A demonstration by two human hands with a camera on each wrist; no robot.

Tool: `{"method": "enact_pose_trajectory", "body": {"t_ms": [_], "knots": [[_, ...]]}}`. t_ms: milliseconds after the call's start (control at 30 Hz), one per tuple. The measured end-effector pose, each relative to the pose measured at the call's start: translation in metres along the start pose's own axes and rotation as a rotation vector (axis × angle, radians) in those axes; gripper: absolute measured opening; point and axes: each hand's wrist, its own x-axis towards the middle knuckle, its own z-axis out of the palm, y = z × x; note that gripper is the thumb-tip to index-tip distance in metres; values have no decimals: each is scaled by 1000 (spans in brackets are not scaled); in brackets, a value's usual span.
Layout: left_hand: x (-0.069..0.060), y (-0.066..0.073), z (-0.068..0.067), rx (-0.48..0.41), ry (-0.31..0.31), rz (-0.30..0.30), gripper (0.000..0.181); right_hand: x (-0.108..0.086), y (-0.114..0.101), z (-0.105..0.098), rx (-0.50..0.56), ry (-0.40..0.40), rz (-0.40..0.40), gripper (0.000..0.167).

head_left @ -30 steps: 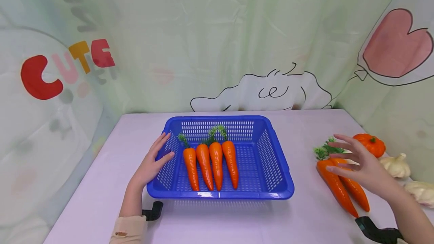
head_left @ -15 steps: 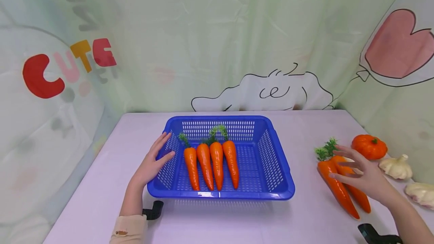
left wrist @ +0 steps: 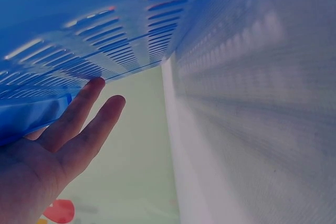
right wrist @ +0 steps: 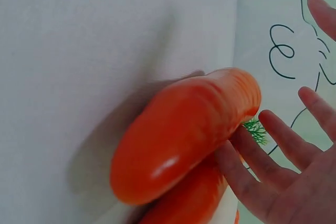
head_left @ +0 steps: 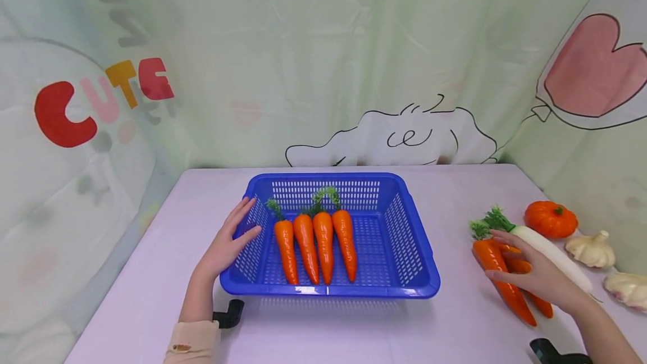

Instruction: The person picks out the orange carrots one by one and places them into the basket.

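Several orange carrots with green tops lie side by side in a blue plastic basket. My left hand is at the basket's left side, fingers extended; in the left wrist view its fingertips are by the slotted wall. On the right of the table, two more carrots lie together, a nearer carrot and a partly covered carrot. Above them is my right hand, fingers spread. The right wrist view shows its fingers close beside a carrot; whether they touch I cannot tell.
A white radish lies just right of those two carrots. Beyond it are a small orange pumpkin and two garlic bulbs, one bulb farther back and one bulb at the right edge. A printed curtain hangs behind the table.
My right hand has come down closer to the two carrots on the table, and the white radish behind it now shows. My left hand and the basket have stayed put.
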Motion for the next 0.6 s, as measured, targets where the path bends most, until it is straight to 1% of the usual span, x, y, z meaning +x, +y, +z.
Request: {"method": "enact_pose_trajectory", "body": {"t_ms": [100, 167, 300, 367, 467, 600], "knots": [[0, 0, 0, 0, -1, 1, 63, 0, 1, 1, -10, -12, 2, 77], [0, 0, 0, 2, -1, 2, 64, 0, 1, 1, -21, -7, -25, 75], [-1, 0, 0, 2, 0, 1, 63, 1, 0, 1, -82, 15, -99, 72], [-1, 0, 0, 2, 2, -1, 63, 2, 0, 2, -134, 30, -121, 72], [-1, 1, -1, 2, 0, -2, 63, 3, 0, 4, -154, 13, -113, 74], [-1, 3, -1, 1, -4, -1, 63, 3, 2, 8, -115, -45, -48, 81]]}}
